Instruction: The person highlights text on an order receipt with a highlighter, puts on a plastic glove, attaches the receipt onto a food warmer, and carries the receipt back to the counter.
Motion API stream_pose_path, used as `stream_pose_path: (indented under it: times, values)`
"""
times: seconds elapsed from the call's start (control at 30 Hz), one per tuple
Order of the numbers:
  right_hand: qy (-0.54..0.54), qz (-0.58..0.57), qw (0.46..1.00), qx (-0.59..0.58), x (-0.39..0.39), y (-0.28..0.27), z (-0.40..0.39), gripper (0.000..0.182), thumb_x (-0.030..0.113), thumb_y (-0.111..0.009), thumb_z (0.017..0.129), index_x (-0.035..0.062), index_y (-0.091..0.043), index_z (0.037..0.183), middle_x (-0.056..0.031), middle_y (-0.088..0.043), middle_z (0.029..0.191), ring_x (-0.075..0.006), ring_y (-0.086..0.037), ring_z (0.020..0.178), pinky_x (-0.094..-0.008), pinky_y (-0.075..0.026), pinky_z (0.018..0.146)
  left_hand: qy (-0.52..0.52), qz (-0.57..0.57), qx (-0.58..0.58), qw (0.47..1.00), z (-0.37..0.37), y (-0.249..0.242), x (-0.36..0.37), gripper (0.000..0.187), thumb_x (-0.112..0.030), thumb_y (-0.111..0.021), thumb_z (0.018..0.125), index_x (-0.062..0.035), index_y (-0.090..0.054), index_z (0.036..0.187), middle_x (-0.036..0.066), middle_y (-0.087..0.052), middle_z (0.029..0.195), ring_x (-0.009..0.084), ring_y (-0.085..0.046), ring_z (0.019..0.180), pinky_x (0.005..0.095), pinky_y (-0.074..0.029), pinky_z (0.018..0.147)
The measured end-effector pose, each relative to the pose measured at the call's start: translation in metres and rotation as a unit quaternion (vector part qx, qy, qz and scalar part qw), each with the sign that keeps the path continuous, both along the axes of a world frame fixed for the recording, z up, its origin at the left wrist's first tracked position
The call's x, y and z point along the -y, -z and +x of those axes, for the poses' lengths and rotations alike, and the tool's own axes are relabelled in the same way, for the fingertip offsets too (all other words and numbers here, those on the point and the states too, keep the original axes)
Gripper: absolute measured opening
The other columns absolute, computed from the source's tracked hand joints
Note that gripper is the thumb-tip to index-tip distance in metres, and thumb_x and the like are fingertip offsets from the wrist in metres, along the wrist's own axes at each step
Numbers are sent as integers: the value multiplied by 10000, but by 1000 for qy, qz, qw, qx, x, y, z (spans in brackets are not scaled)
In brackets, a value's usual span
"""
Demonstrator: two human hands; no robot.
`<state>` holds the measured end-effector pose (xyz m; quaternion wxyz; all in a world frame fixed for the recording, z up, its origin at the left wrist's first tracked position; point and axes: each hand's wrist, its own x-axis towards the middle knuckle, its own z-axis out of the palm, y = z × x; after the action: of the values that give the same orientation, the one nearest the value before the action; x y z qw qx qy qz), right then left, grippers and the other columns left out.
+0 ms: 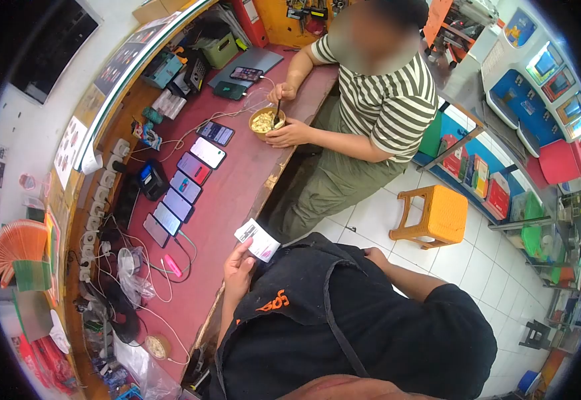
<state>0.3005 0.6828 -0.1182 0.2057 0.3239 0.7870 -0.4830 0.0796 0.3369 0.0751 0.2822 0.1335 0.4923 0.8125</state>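
My left hand point(238, 272) holds a small white printed card point(257, 241) between thumb and fingers, just off the table's front edge. My right hand point(375, 257) is at my side by the black apron, mostly hidden, so its fingers cannot be made out. On the red tabletop point(230, 193), beyond the card, several phones lie in a slanting row; one point(207, 153) has a bright white screen and another point(166, 219) has a cable plugged in. A pink marker-like item point(173, 265) lies near the row's lower end.
A co-worker in a striped shirt point(387, 100) sits across, holding a bowl of food point(264, 123). Two more phones point(246, 74) lie on a grey board. Chargers and cables point(97, 220) line the table's back. An orange stool point(430, 217) stands on the tiled floor.
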Motion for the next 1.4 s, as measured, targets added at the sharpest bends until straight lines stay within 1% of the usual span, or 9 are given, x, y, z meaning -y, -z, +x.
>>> stream_pose_path:
  times: [0.03,0.1,0.27,0.47,0.53,0.6,0.7,1.07,1.4]
  values:
    - [0,0,1000,1,4,32,6,308,232,-601,745,28,-713,946,-194,-698,916,-357,-659,878,-414,-500,816,0,0,1,1000,-1,0,0,461,-86,-591,906,63,-461,1323,192,-463,1370,305,-473,1267,455,-375,1069]
    - [122,-220,959,-132,9,112,20,333,244,-619,773,13,-688,1003,-176,-690,1002,-353,-652,926,-394,-492,837,-1,-20,-11,1000,-1,-1,0,459,-87,-588,908,56,-463,1326,182,-469,1368,294,-479,1261,448,-374,1070]
    - [3,-119,971,-209,28,94,-15,334,244,-618,778,13,-684,1011,-176,-688,1009,-351,-649,935,-390,-491,840,-7,-40,-16,999,-3,-2,1,464,-95,-595,908,55,-462,1327,172,-501,1336,278,-501,1236,434,-386,1060]
    - [-59,-79,968,-230,31,82,-42,336,244,-618,785,13,-679,1020,-176,-685,1019,-349,-647,945,-386,-490,842,-8,-24,9,1000,-4,-6,3,479,-110,-610,905,61,-459,1326,168,-538,1292,271,-531,1200,420,-404,1044]
    - [-66,-76,967,-236,31,81,-46,336,244,-618,787,12,-678,1024,-177,-684,1022,-349,-646,949,-384,-490,843,-12,-27,17,999,-4,-8,3,482,-113,-612,904,61,-459,1326,170,-542,1286,270,-538,1191,417,-409,1040]
    - [-76,-72,966,-238,31,82,-48,337,244,-617,789,12,-676,1027,-177,-684,1025,-348,-645,952,-382,-489,844,-54,-43,-7,998,-2,-9,1,510,-166,-641,887,66,-473,1309,200,-589,1214,267,-612,1072,400,-498,929]
    - [-86,-65,964,-242,31,83,-51,338,244,-617,793,12,-674,1032,-177,-682,1030,-347,-643,958,-380,-489,845,-32,-16,6,999,-6,-2,11,481,-117,-619,900,67,-466,1318,178,-549,1275,261,-562,1157,400,-436,1008]
    - [-110,-47,959,-258,18,116,-34,341,245,-616,805,12,-665,1049,-177,-677,1047,-344,-638,977,-371,-486,850,-57,-44,-14,997,-9,-9,19,453,-99,-616,899,65,-488,1301,167,-572,1251,247,-579,1128,388,-456,978]
    - [-119,-47,960,-249,23,59,-33,335,242,-611,810,14,-665,1049,-180,-675,1047,-343,-636,984,-370,-485,853,-61,-37,-23,997,-12,-11,17,462,-118,-631,894,67,-494,1294,161,-573,1248,241,-578,1128,380,-455,980]
